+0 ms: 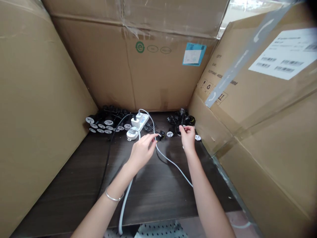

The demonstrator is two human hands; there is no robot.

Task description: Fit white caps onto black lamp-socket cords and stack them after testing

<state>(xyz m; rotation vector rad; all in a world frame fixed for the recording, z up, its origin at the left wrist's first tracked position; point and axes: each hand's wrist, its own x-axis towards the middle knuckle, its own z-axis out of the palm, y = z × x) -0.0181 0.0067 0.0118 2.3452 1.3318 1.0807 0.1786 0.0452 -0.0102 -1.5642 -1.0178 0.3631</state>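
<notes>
Reaching with the left hand (142, 152), fingers loosely spread, toward a black plug (161, 135) just beside a white cable (169, 159); pinching with the right hand (188, 138), fingertips narrow, at a heap of black power cords (180, 118) on the dark tabletop (74, 178), any hold impossible to tell.
</notes>
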